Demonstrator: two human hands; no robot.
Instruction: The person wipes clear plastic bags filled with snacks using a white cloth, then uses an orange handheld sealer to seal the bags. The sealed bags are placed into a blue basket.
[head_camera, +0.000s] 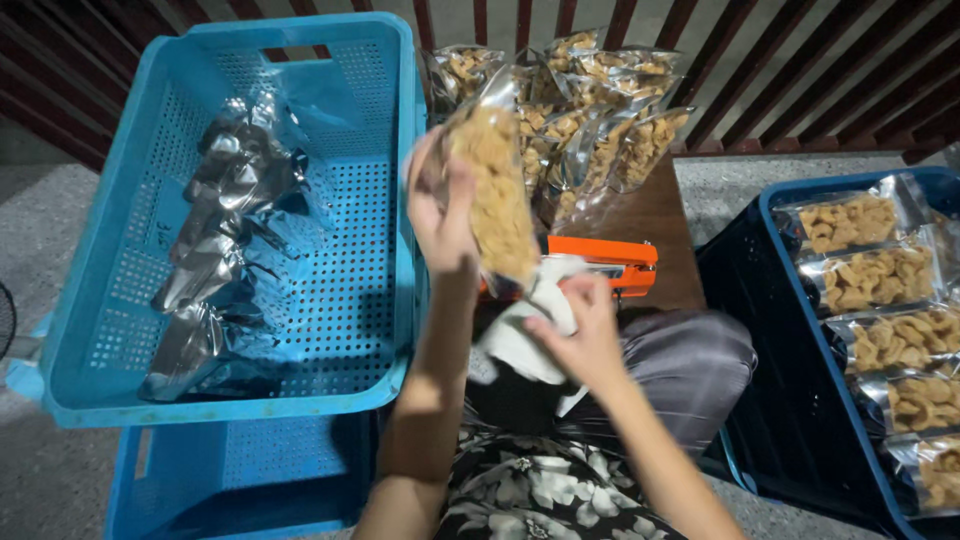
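My left hand (440, 205) is closed around a clear pouch of fried snacks (492, 190), fingers wrapped round its left edge, and holds it upright in the air above the small wooden table (650, 215), just in front of the blue crate (80, 330). My right hand (580, 325) is closed on a white cloth (520, 325), bunched below the lower end of the pouch; whether cloth and pouch touch I cannot tell, since that part is blurred by motion. For a clean wipe, I judge that the left grip should sit high and firm on the pouch, so that the lower part hangs free for the cloth, and that pressure should be light, as the contents look brittle. Just behind the cloth an orange sealing tool (610, 265) lies on the table; keep the cloth clear of it. Behind that, a heap of filled pouches (590, 110) leans together at the far edge of the table. The blue crate on my left holds empty silver bags (215, 250) and rests on a second blue crate (240, 475). On my right, a dark blue crate (780, 330) holds filled pouches laid in a row (880, 275).
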